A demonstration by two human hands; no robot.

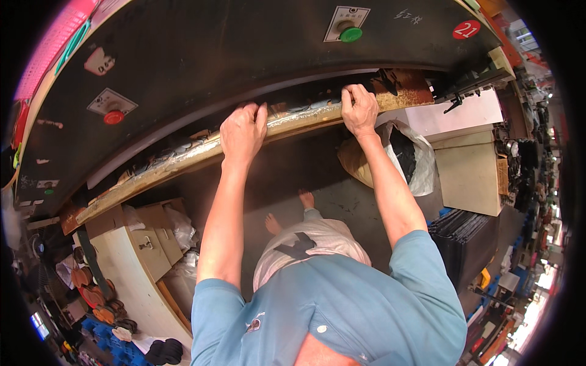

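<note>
My left hand (243, 131) rests on the long, worn wooden front edge (177, 161) of a big dark machine (213, 46). Its fingers curl over toward the slot under the machine's front panel. Farther right, my right hand (360, 111) is closed in the same way at that ledge, beside a brown, scuffed end piece (403, 91). Both sets of fingertips are hidden, so whatever they hold does not show. Dark scraps and shiny worn patches lie along the ledge between and beside the hands.
The front panel carries a green button (351, 34) and a red button (113, 116). Below right, a white sack (420, 165) with dark contents stands by a pale cabinet (467, 174). Black stacked sheets (467, 244) lie nearer. At left is another pale cabinet (140, 274).
</note>
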